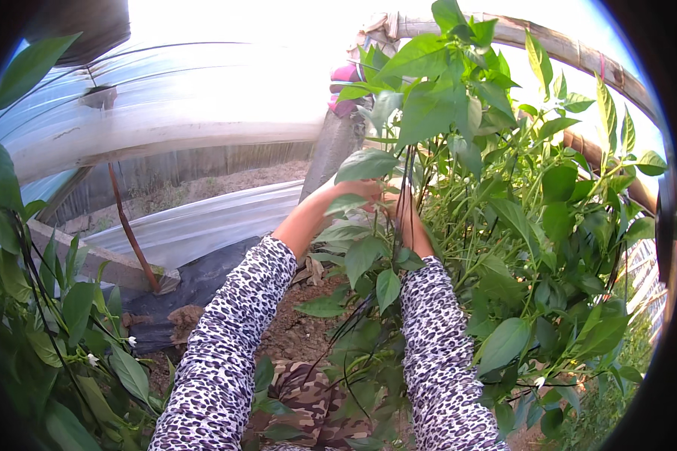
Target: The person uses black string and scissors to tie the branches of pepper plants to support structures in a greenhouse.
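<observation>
Both my arms, in leopard-print sleeves, reach forward into a tall leafy plant [445, 96], which looks like a pepper plant. My left hand [356, 190] comes in from the left beside its stems, partly covered by a broad leaf [366, 164]. Close against it is my right hand [399, 203], behind several thin dark cords [410, 169] that hang among the stems. The fingers of the two hands almost meet. Leaves and cords hide most of the fingertips, so what they hold cannot be made out.
A grey post [338, 141] wrapped in pink cloth [345, 84] stands just beyond my hands. Plastic sheeting [220, 214] and a rusty rod [128, 225] are at the left. More plants with white flowers [92, 359] crowd both sides. Bare soil [293, 321] lies below.
</observation>
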A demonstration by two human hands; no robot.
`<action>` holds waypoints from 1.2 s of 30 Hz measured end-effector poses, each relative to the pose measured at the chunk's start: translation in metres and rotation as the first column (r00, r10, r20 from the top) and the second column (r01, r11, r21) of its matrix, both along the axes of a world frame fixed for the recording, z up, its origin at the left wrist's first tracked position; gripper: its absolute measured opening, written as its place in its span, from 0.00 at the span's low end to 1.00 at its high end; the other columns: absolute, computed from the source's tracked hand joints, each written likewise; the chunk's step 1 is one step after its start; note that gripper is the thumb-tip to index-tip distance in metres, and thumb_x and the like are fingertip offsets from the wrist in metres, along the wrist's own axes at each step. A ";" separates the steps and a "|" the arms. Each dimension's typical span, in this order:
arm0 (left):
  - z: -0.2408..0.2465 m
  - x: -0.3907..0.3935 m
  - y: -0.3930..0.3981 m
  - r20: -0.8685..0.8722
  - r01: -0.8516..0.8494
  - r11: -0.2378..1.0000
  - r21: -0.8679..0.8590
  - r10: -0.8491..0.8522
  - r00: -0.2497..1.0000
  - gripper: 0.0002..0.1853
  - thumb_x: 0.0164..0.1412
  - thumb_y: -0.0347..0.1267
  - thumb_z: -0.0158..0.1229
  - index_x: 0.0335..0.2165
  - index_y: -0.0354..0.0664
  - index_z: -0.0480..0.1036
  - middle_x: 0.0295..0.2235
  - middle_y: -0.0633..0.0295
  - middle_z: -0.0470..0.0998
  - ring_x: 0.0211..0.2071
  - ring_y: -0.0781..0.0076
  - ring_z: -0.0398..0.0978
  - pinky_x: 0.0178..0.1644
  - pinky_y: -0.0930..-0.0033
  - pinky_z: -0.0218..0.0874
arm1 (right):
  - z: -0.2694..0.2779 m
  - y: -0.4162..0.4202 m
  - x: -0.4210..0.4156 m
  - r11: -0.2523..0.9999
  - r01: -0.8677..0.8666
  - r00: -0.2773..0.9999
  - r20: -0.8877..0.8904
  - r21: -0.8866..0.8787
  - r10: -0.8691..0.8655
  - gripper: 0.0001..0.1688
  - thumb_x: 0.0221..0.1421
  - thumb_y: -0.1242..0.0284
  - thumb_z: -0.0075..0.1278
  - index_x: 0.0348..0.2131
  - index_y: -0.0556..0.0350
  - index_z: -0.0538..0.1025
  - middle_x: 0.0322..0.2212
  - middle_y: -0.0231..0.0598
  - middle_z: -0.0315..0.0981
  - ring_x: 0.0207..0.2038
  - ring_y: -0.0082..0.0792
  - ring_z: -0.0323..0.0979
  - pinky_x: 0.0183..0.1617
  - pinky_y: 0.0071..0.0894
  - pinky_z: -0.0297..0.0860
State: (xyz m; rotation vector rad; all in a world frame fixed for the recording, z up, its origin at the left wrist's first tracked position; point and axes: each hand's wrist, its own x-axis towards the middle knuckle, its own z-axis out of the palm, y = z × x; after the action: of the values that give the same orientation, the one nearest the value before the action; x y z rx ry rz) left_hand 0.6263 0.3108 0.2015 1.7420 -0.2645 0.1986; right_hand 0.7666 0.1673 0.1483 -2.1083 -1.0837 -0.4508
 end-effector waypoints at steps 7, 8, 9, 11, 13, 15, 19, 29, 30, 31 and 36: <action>-0.013 0.005 0.004 0.108 -0.405 0.884 -0.235 0.438 0.893 0.09 0.52 0.31 0.58 0.29 0.35 0.73 0.21 0.62 0.74 0.22 0.74 0.73 0.21 0.74 0.65 | 0.060 0.028 -0.094 0.737 -0.061 0.825 -0.382 0.673 0.417 0.07 0.51 0.70 0.44 0.24 0.54 0.70 0.18 0.25 0.66 0.18 0.17 0.63 0.23 0.18 0.63; -0.020 0.010 0.004 0.149 -0.333 0.893 -0.302 0.389 0.909 0.08 0.51 0.31 0.58 0.27 0.36 0.74 0.19 0.63 0.74 0.21 0.75 0.73 0.20 0.74 0.63 | 0.059 0.027 -0.091 0.758 -0.095 0.820 -0.381 0.646 0.427 0.07 0.51 0.70 0.44 0.24 0.54 0.70 0.18 0.25 0.66 0.18 0.17 0.63 0.23 0.18 0.63; -0.023 0.015 0.003 0.181 -0.364 0.893 -0.264 0.417 0.891 0.07 0.51 0.31 0.58 0.26 0.37 0.74 0.19 0.63 0.74 0.21 0.76 0.73 0.20 0.74 0.63 | 0.059 0.026 -0.089 0.775 -0.133 0.815 -0.377 0.618 0.441 0.07 0.51 0.70 0.45 0.24 0.54 0.70 0.17 0.25 0.66 0.18 0.17 0.63 0.23 0.18 0.62; -0.027 0.024 0.002 0.248 -0.433 0.882 -0.188 0.469 0.848 0.07 0.50 0.31 0.58 0.25 0.37 0.74 0.18 0.64 0.74 0.20 0.77 0.72 0.21 0.74 0.62 | 0.062 0.025 -0.084 0.817 -0.148 0.820 -0.393 0.557 0.416 0.08 0.52 0.70 0.44 0.24 0.54 0.70 0.16 0.25 0.65 0.17 0.17 0.63 0.22 0.18 0.62; -0.028 0.015 -0.002 0.529 -0.554 0.833 0.001 0.470 0.707 0.07 0.49 0.29 0.55 0.29 0.38 0.74 0.23 0.59 0.76 0.24 0.71 0.73 0.28 0.70 0.63 | 0.067 0.022 -0.089 0.870 -0.085 0.836 -0.441 0.485 0.328 0.09 0.53 0.71 0.42 0.23 0.54 0.70 0.15 0.25 0.64 0.17 0.18 0.63 0.22 0.18 0.62; -0.025 -0.001 -0.019 0.764 -0.583 0.807 -0.095 0.435 0.477 0.09 0.50 0.29 0.52 0.33 0.39 0.73 0.27 0.56 0.76 0.29 0.62 0.74 0.33 0.66 0.64 | 0.055 0.021 -0.072 0.880 -0.037 0.938 -0.288 0.473 0.195 0.11 0.52 0.71 0.40 0.20 0.55 0.70 0.14 0.27 0.65 0.16 0.20 0.63 0.20 0.19 0.58; -0.014 -0.019 -0.032 0.429 -0.575 0.762 0.298 0.432 0.794 0.11 0.51 0.31 0.50 0.34 0.38 0.72 0.34 0.52 0.75 0.34 0.59 0.73 0.36 0.63 0.63 | 0.041 0.021 -0.033 0.923 -0.009 0.985 -0.157 0.386 0.076 0.12 0.46 0.69 0.47 0.20 0.60 0.73 0.12 0.34 0.66 0.16 0.26 0.64 0.21 0.28 0.59; 0.017 -0.052 -0.031 0.637 -0.778 0.474 0.413 0.460 0.618 0.18 0.42 0.30 0.56 0.37 0.45 0.68 0.32 0.50 0.72 0.33 0.51 0.71 0.37 0.57 0.62 | 0.043 0.015 -0.044 0.899 -0.082 0.956 -0.221 0.429 0.193 0.11 0.45 0.73 0.51 0.15 0.56 0.71 0.12 0.27 0.65 0.15 0.18 0.62 0.18 0.20 0.57; 0.017 -0.046 -0.025 0.736 -0.804 0.524 0.280 0.421 0.531 0.18 0.41 0.26 0.56 0.37 0.44 0.69 0.33 0.50 0.73 0.35 0.54 0.73 0.36 0.58 0.64 | 0.047 0.017 -0.054 0.854 -0.130 0.897 -0.307 0.505 0.318 0.10 0.46 0.72 0.51 0.16 0.56 0.72 0.12 0.26 0.65 0.15 0.18 0.62 0.18 0.20 0.56; 0.019 -0.036 -0.023 0.747 -0.778 0.590 0.217 0.413 0.521 0.18 0.41 0.26 0.56 0.37 0.44 0.69 0.33 0.50 0.73 0.35 0.54 0.73 0.35 0.59 0.64 | 0.051 0.014 -0.063 0.801 -0.155 0.819 -0.378 0.578 0.432 0.10 0.47 0.72 0.51 0.17 0.56 0.72 0.12 0.25 0.65 0.15 0.18 0.62 0.18 0.19 0.56; 0.031 0.009 0.005 0.521 -0.380 0.925 -0.026 0.337 0.784 0.20 0.44 0.28 0.57 0.40 0.42 0.69 0.31 0.53 0.74 0.31 0.60 0.74 0.31 0.65 0.65 | 0.061 0.028 -0.092 0.742 -0.093 0.758 -0.436 0.664 0.486 0.10 0.51 0.66 0.45 0.25 0.53 0.73 0.18 0.25 0.67 0.17 0.17 0.61 0.19 0.20 0.55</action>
State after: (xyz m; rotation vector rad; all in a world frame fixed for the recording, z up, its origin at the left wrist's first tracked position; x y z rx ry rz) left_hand 0.6356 0.3156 0.2329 1.7815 -0.3293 0.9630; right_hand 0.6747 0.1952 0.2091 -1.2986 -0.7454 0.0463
